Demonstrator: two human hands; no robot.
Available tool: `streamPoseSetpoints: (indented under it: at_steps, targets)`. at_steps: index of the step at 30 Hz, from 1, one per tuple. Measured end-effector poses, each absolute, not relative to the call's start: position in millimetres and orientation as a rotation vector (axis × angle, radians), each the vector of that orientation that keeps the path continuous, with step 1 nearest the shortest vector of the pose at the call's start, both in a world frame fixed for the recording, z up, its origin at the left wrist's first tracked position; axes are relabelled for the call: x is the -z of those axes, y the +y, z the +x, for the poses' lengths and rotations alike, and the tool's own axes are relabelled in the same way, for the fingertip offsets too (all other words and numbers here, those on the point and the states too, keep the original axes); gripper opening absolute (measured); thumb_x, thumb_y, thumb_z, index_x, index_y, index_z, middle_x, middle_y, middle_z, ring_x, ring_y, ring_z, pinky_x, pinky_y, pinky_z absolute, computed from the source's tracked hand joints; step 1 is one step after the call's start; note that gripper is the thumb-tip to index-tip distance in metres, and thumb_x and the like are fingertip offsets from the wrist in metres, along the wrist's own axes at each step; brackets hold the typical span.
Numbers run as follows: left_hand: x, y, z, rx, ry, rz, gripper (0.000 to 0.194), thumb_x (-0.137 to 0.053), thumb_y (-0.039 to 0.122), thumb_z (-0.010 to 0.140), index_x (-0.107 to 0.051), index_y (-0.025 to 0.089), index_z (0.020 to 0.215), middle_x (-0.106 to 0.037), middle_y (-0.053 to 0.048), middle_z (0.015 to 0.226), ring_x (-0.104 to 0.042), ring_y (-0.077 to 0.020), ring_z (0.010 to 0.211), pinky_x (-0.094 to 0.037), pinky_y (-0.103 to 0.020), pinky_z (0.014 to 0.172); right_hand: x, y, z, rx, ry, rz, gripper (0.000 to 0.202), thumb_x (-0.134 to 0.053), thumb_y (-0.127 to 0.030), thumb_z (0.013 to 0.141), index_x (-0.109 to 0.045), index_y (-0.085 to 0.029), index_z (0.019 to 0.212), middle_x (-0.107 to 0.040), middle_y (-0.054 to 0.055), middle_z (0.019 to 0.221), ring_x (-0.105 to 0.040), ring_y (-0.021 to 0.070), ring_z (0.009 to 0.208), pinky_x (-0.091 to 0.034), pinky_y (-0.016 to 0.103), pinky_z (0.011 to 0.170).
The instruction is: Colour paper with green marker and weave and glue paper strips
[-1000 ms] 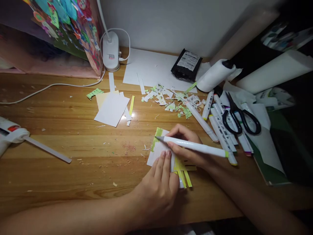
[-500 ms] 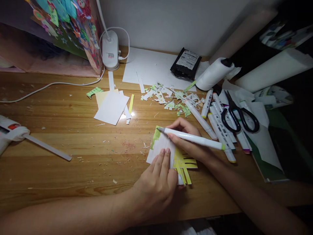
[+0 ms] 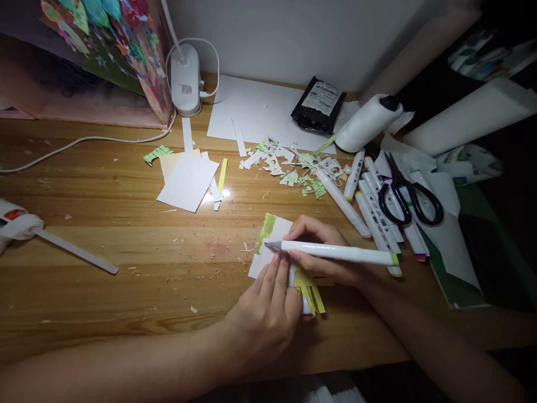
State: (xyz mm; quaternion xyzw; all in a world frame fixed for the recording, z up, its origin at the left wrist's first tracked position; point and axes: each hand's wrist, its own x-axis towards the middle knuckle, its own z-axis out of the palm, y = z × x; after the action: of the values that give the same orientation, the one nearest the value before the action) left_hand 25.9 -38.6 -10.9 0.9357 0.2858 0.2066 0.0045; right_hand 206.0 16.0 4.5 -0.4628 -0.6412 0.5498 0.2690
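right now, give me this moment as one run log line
left hand: pressing white paper flat | right hand: holding marker, tip over paper | green patch: along paper's left edge | scissors: on markers

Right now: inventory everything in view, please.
card: one, white, green-edged, front centre
held marker: one, white, over card
fringed strips: several, yellow, beside card
loose markers: several, white, right
scissors: one, black, on markers
scraps: many, white/green, centre back
papers: several, white/cream, left of centre
sheet: one, white, back
packet: one, black, on sheet
rolls: at least two, white, right back
device: one, white, back left
decorated box: one, multicoloured, upper left
tool: one, white/red, left edge
blurred items: uncountable, upper right
table: one, brown, beneath
left hand: one, on card
right hand: one, holding marker
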Motion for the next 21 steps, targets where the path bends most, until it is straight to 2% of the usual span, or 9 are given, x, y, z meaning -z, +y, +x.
streamPoseSetpoints:
  at_steps: [7, 21]
  targets:
    - [10.1, -38.1, 26.4, -0.67, 0.91, 2.942, 0.03, -0.026, 0.019, 0.093, -0.052, 0.008, 0.083, -0.06, -0.029, 0.111, -0.054, -0.0321, 0.113, -0.049, -0.038, 0.092, 2.3, 10.8, 205.8, -1.281, -1.845, -1.316, 0.014, -0.062, -0.027, 0.077, -0.054, -0.021, 0.087, -0.061, 0.002, 0.079, -0.056, 0.0151, 0.069, -0.043, 0.025, 0.059]
    - [12.5, -38.8, 25.9, -0.647, 0.913, 2.946, 0.026, -0.031, 0.022, 0.093, -0.051, 0.009, 0.083, -0.061, -0.028, 0.111, -0.055, -0.0322, 0.112, -0.048, -0.039, 0.093, 3.4, 12.7, 207.2, -1.224, -1.956, -1.256, 0.015, -0.062, -0.024, 0.076, -0.055, -0.021, 0.089, -0.063, 0.003, 0.08, -0.059, 0.0156, 0.069, -0.045, 0.025, 0.059]
